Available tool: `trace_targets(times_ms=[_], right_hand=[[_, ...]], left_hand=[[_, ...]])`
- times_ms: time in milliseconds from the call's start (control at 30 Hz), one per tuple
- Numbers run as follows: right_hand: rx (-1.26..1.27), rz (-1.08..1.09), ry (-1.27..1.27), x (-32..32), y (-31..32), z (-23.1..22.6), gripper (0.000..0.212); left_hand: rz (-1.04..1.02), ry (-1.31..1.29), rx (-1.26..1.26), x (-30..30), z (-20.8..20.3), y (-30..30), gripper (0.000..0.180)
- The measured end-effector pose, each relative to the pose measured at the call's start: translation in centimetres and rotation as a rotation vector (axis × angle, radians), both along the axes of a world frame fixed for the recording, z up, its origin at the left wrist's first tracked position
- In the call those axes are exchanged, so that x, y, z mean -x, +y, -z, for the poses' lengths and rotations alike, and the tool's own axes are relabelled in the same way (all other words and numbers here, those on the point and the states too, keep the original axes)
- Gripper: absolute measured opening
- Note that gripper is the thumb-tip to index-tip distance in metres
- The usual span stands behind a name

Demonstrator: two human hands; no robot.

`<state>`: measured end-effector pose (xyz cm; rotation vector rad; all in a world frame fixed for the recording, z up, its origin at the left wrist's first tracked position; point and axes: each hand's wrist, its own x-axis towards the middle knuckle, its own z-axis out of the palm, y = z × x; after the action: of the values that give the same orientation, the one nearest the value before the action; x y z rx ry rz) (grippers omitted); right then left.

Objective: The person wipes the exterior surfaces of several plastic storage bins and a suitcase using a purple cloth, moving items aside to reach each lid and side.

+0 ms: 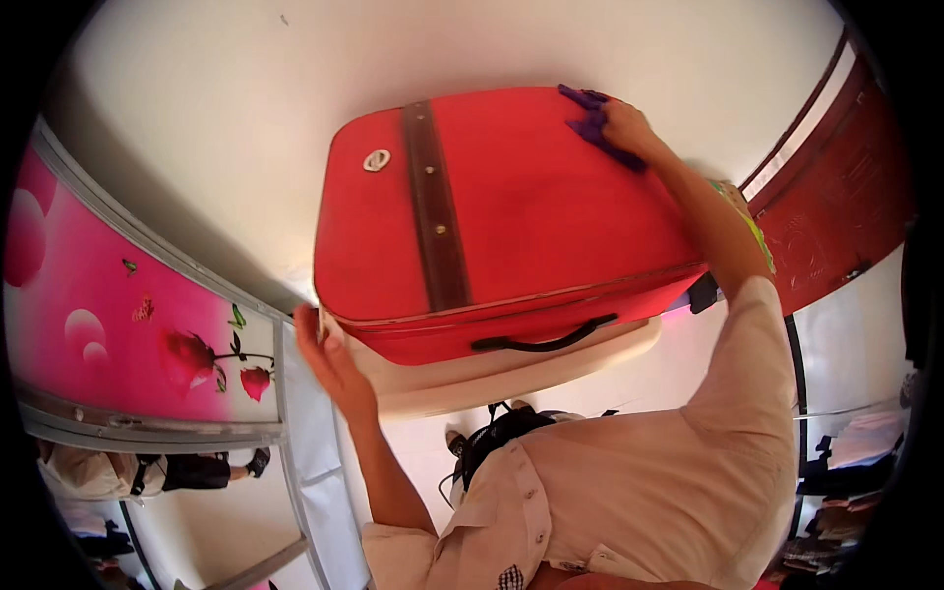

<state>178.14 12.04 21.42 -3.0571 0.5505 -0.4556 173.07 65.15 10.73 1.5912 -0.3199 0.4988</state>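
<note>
A red suitcase (531, 206) with a brown strap, an oval metal badge and a black handle (543, 343) lies on a cream ledge (521, 379) above me. My right hand (629, 128) is stretched to its far right corner and presses a purple cloth (588, 116) onto the red fabric. My left hand (329, 359) grips the suitcase's near left corner where it meets the ledge; its fingertips are hidden behind the corner. My cream shirt sleeves fill the lower right.
A white surface (246, 98) spreads behind the suitcase. A pink panel with a rose print (118, 315) in a metal frame runs along the left. A dark red carved door (841, 216) stands at the right. Mirror panels (147, 472) sit low on both sides.
</note>
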Motion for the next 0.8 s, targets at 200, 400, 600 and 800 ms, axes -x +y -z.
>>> trace_targets(times_ms=[200, 400, 600, 800], right_hand=[[-0.164, -0.242, -0.097, -12.5, 9.8, -0.9, 0.027], [-0.094, -0.534, 0.015, -22.4, 19.6, -2.0, 0.028], [-0.102, -1.029, 0.019, -17.5, 28.5, -3.0, 0.031], [-0.124, -1.340, 0.161, -4.0, 34.0, -5.0, 0.030]], left_hand=[[0.215, 0.134, 0.100, -1.4, -2.9, -2.9, 0.061], [0.264, 0.069, 0.054, -1.8, -3.6, -3.0, 0.064], [0.239, 0.116, 0.120, -1.6, -2.8, -2.2, 0.063], [0.236, 0.094, 0.045, -1.7, -2.5, -2.1, 0.062]])
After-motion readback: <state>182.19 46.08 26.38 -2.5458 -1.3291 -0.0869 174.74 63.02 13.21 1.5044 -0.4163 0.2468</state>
